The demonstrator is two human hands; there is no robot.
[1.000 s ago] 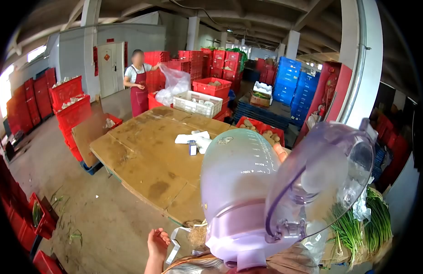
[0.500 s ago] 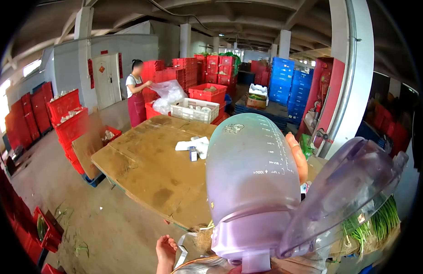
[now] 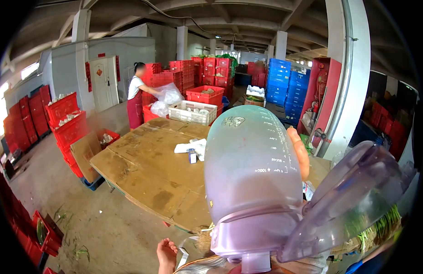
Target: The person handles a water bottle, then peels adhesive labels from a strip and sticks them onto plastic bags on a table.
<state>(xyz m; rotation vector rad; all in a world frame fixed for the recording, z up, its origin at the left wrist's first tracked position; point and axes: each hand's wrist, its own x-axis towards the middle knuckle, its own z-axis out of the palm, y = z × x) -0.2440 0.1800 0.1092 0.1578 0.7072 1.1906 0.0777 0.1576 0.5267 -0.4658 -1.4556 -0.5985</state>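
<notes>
A large translucent purple and green bottle [image 3: 252, 169] is tipped upside down close to the camera, its spout at the bottom edge. Its clear purple lid [image 3: 351, 201] hangs open on the right. Behind the bottle's right side, my right hand [image 3: 299, 153] holds it; only some fingers show. My left hand [image 3: 167, 251] is low in the view, holding nothing, fingers loosely curled and apart, beside a white strap [image 3: 182, 258]. On the brown table [image 3: 147, 169] lie a white cloth or bag [image 3: 198, 148] and a small blue and white box [image 3: 192, 155].
A person in a dark red apron [image 3: 135, 102] stands beyond the table, near a white crate [image 3: 193, 114]. Red crates [image 3: 69, 128] are stacked at the left, blue crates [image 3: 278, 82] behind. A pillar [image 3: 351, 77] rises at the right, above green onions [image 3: 380, 223].
The bottle appears larger and more upright in view, and its lid has swung right and down. The other person has turned sideways and reaches lower into the plastic bag.
</notes>
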